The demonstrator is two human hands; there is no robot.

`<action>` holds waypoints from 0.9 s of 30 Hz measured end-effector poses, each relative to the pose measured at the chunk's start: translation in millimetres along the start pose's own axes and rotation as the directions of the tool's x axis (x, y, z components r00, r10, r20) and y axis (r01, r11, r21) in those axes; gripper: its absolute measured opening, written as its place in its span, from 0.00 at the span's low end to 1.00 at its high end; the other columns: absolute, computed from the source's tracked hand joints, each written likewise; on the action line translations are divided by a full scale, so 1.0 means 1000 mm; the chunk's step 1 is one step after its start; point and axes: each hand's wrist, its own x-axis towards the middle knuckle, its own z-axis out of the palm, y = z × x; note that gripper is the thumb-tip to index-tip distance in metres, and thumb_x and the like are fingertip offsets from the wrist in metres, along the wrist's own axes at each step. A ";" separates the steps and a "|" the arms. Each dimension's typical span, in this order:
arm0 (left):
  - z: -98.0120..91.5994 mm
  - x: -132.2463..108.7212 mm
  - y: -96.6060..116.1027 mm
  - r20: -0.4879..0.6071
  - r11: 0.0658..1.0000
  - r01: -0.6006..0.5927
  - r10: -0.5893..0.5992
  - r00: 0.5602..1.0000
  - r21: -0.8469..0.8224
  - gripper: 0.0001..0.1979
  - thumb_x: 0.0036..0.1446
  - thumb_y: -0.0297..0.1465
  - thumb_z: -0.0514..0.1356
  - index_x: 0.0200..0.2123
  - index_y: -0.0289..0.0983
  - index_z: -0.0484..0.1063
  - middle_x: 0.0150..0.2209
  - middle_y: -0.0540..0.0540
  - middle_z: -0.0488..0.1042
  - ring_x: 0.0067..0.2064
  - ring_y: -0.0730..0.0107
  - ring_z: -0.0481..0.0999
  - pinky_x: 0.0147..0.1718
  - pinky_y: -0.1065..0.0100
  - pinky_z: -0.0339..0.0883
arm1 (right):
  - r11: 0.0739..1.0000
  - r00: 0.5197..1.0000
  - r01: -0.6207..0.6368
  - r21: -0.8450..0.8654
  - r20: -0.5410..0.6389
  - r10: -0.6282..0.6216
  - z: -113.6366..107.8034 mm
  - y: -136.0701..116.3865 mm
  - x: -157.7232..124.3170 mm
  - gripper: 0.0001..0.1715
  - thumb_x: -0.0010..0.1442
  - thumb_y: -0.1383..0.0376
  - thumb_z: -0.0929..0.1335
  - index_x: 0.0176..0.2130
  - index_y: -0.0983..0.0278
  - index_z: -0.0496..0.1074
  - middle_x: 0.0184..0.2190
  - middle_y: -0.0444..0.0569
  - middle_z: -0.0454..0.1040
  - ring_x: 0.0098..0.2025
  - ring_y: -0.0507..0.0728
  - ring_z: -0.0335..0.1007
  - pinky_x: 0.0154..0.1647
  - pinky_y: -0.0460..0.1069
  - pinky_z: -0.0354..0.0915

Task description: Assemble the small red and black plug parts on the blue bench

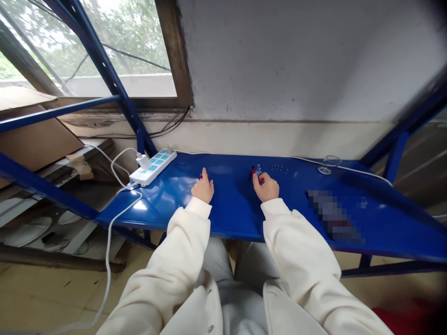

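My left hand (203, 188) is over the left middle of the blue table (230, 204), its index finger stretched forward and the other fingers curled. A small red thing (201, 176) shows at these fingers; its kind is too small to tell. To the right, my right hand (268, 187) has its fingers curled in, thumb and index close together. Just past the fingertips are a small clear piece (258, 169) and a small red and black piece (252, 171). The fingers hide part of what they pinch. Several tiny pieces (279, 168) lie in a row beyond this hand.
A white power strip (153, 168) with a plug and cable is at the table's left end. A clear round container (325, 169) stands at the back right, near a white cable (363, 173). A blurred-out dark flat object (335, 217) lies to the right. Blue frame posts (396, 156) flank the table.
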 end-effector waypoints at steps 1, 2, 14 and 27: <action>0.001 0.001 0.000 -0.002 1.000 0.003 -0.003 1.000 0.005 0.29 0.58 0.37 0.45 0.61 0.35 0.42 0.39 0.35 0.72 0.37 0.54 0.74 0.36 0.62 0.64 | 1.000 0.999 0.029 0.009 -0.014 -0.029 -0.001 -0.001 -0.001 0.21 0.59 0.52 0.55 0.25 0.63 0.63 0.20 0.46 0.68 0.24 0.53 0.64 0.25 0.45 0.50; 0.002 0.002 0.000 -0.005 1.000 0.005 -0.005 1.000 0.008 0.28 0.58 0.37 0.45 0.61 0.36 0.44 0.39 0.35 0.72 0.37 0.54 0.74 0.35 0.62 0.64 | 0.998 0.998 0.053 0.017 -0.026 -0.052 -0.001 -0.002 -0.002 0.21 0.59 0.53 0.56 0.25 0.63 0.63 0.20 0.46 0.67 0.24 0.52 0.63 0.25 0.45 0.50; -0.005 0.014 0.009 -0.049 0.950 -0.076 0.064 0.997 -0.302 0.12 0.59 0.30 0.45 0.37 0.36 0.67 0.31 0.41 0.74 0.37 0.63 0.74 0.37 0.66 0.63 | 0.991 0.992 0.126 0.048 -0.037 -0.124 -0.002 -0.003 -0.005 0.22 0.59 0.54 0.55 0.22 0.63 0.63 0.21 0.48 0.69 0.25 0.52 0.64 0.28 0.44 0.55; -0.009 -0.007 0.053 0.000 0.080 -0.043 0.474 0.881 -0.996 0.19 0.55 0.42 0.51 0.43 0.34 0.63 0.33 0.43 0.73 0.16 0.84 0.65 0.13 0.78 0.51 | 0.876 0.927 0.337 0.345 0.042 -0.373 0.006 -0.010 -0.010 0.23 0.62 0.56 0.51 0.35 0.63 0.66 0.29 0.49 0.72 0.29 0.53 0.68 0.29 0.44 0.57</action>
